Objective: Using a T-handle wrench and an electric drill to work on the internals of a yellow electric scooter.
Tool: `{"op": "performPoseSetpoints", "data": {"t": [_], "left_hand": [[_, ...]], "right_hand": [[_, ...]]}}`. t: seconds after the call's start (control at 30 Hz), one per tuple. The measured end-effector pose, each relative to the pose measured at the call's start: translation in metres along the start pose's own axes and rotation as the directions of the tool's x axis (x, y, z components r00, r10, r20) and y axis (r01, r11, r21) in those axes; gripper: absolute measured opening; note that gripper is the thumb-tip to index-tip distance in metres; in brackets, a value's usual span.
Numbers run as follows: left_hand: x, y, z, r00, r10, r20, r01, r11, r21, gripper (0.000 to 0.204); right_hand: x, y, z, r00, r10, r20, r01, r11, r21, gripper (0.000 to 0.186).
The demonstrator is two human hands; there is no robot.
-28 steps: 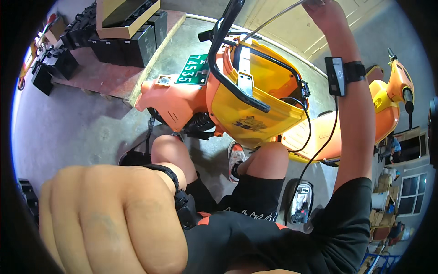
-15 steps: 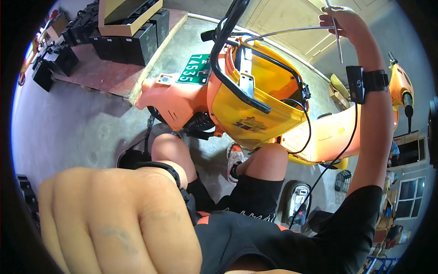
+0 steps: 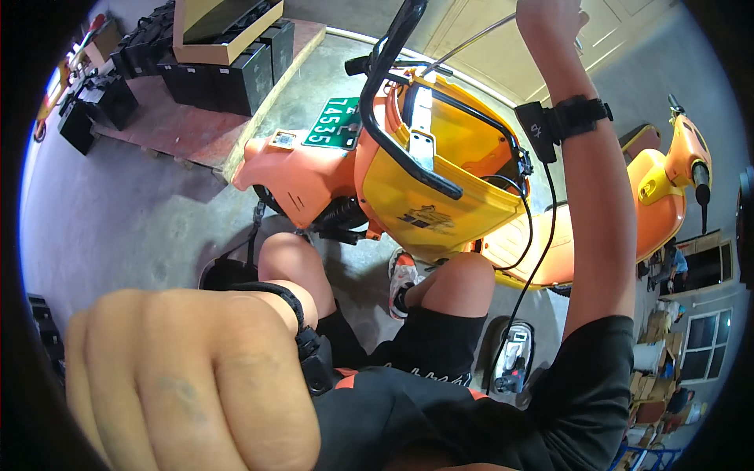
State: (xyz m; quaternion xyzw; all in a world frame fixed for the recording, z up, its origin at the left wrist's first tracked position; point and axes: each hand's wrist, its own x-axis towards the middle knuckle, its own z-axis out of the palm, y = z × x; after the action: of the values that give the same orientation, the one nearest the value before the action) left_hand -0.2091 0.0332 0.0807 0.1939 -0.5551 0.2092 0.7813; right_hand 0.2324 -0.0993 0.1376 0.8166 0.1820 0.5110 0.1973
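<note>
My right hand [image 3: 554,23], at the top right, is closed round the handle of a T-handle wrench. The long thin metal shaft of this T-handle wrench [image 3: 471,45] slants down left to the far edge of an orange and yellow scooter [image 3: 440,212]. Exactly what its tip touches is too small to tell. A yellow compartment gapes in the scooter body, with a black tubular rail [image 3: 375,102] standing over its left side. Large in the lower left, my left hand [image 3: 188,377] forms a fist close to the camera. Its palm is hidden, so whatever it holds cannot be seen.
Black boxes [image 3: 216,85] and an open cardboard box [image 3: 228,51] stand on a reddish platform [image 3: 173,129] at the upper left. A black bucket-like container [image 3: 224,271] is beside my knee. A black cable [image 3: 538,275] hangs from the right wrist device [image 3: 536,132].
My right hand has moved left and upward, partly out of the picture. The wrench handle has turned and the shaft now slopes more steeply. The left fist has barely shifted.
</note>
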Motion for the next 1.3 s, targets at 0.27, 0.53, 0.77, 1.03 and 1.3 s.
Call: {"op": "performPoseSetpoints", "data": {"t": [0.27,0.53,0.77,1.03,1.3], "left_hand": [[0.008,0.002,-0.005,0.996,-0.005,-0.085,0.014,0.995,0.101,0.013],[0.004,-0.079,-0.097,0.838,-0.111,-0.534,0.512,0.497,0.701,0.023],[-0.049,-0.164,-0.160,0.860,-0.356,-0.366,0.150,-0.510,0.847,0.023],[-0.052,-0.159,-0.161,0.722,-0.498,-0.481,0.121,-0.593,0.796,0.034],[-0.047,-0.156,-0.157,0.654,-0.528,-0.541,0.133,-0.625,0.770,0.038]], "right_hand": [[0.005,-0.002,0.047,0.941,0.219,-0.259,0.055,0.656,0.753,0.017],[-0.020,-0.016,0.005,0.865,0.403,0.298,-0.123,-0.406,0.906,0.026],[-0.021,-0.004,-0.009,0.797,0.095,0.596,-0.076,-0.964,0.255,0.026],[-0.013,0.043,-0.029,0.659,-0.066,0.749,-0.569,-0.695,0.439,0.026],[-0.028,0.067,-0.075,0.915,-0.248,0.317,-0.186,0.437,0.880,0.026]]}}
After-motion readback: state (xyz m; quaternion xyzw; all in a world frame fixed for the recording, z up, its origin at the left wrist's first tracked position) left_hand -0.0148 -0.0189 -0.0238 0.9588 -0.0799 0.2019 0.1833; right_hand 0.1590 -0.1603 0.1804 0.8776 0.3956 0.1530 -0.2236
